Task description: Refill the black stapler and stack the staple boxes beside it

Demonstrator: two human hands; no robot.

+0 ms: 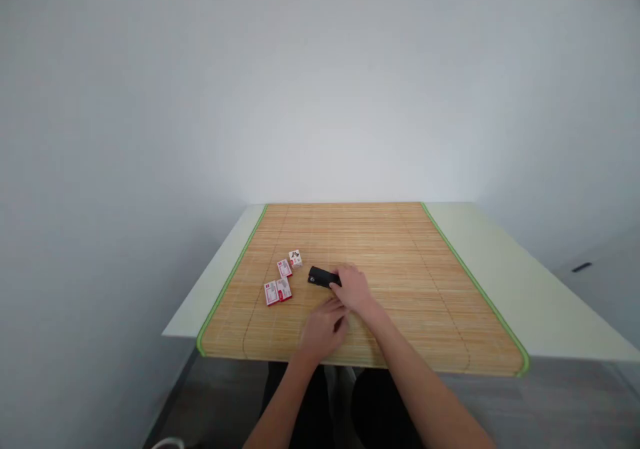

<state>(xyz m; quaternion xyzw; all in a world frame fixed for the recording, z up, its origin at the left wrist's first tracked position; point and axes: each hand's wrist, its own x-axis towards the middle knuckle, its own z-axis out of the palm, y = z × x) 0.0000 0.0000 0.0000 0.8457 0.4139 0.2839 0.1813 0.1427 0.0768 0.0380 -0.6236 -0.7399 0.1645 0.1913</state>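
A black stapler [323,276] lies on the bamboo mat, its near-left end pointing left. My right hand [353,287] is closed around its right end, with thumb and fingers on either side. Just below and nearer to me, my left hand [323,329] rests over the mat with its fingers curled, close to the right wrist. Whatever its fingertips may hold is hidden. To the left of the stapler lie several small red-and-white boxes: a pair side by side [278,291], one box [285,268] above them, and a whiter one [295,258] farthest back.
The bamboo mat [400,289] with green edging covers the middle of a white table [530,289]. White walls [370,89] stand behind and at the left. A dark handle [581,267] shows on a white surface at the right. My legs are under the table's front edge.
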